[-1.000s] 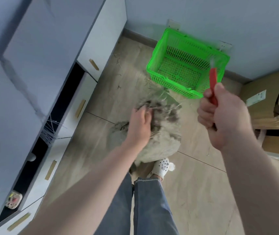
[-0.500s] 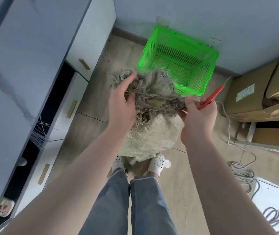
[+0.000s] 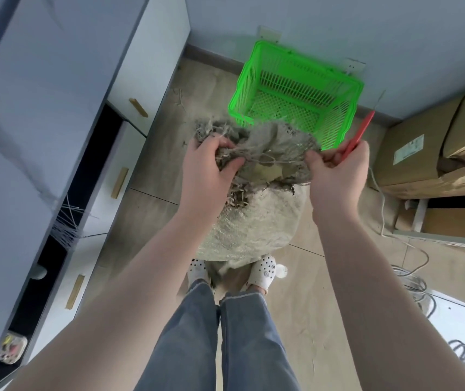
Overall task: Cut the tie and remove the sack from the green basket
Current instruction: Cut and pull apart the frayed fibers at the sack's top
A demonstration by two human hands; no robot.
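Here the left hand (image 3: 208,167) grips the frayed mouth of the coarse grey-beige woven sack (image 3: 253,221), while the right hand (image 3: 338,167) pinches the opposite edge and clasps a slim red-handled cutter (image 3: 359,134). The sack hangs below both hands, outside the bright green plastic lattice basket (image 3: 296,74) just beyond them on the floor.

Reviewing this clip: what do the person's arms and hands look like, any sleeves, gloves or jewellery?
Both forearms are bare with no sleeves in view. The left hand and right hand wear no gloves; no rings, watch or bracelets show.
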